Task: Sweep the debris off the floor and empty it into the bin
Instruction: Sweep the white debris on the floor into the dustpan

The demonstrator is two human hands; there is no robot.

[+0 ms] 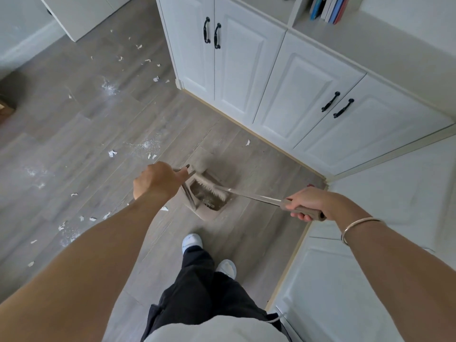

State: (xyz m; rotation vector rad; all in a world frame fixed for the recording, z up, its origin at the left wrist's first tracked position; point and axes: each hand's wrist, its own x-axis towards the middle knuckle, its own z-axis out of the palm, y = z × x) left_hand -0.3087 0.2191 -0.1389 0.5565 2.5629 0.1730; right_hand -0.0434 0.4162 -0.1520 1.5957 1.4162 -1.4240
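A beige dustpan (206, 213) stands on the grey wood floor just ahead of my feet. My left hand (158, 180) is shut on the dustpan's upright handle (188, 196). My right hand (307, 203) grips the beige handle of a broom (246, 195), whose bristle head (209, 187) rests inside the dustpan. White paper scraps (112, 153) and patches of white powder (109, 87) lie scattered over the floor to the left and further ahead. One scrap (247, 142) lies near the cabinet base. No bin is in view.
White cabinets with black handles (330, 101) run along the right and far side, with books (328, 8) on a shelf above. A white cabinet door (333, 280) stands close on my right. My white shoes (192, 241) are just behind the dustpan.
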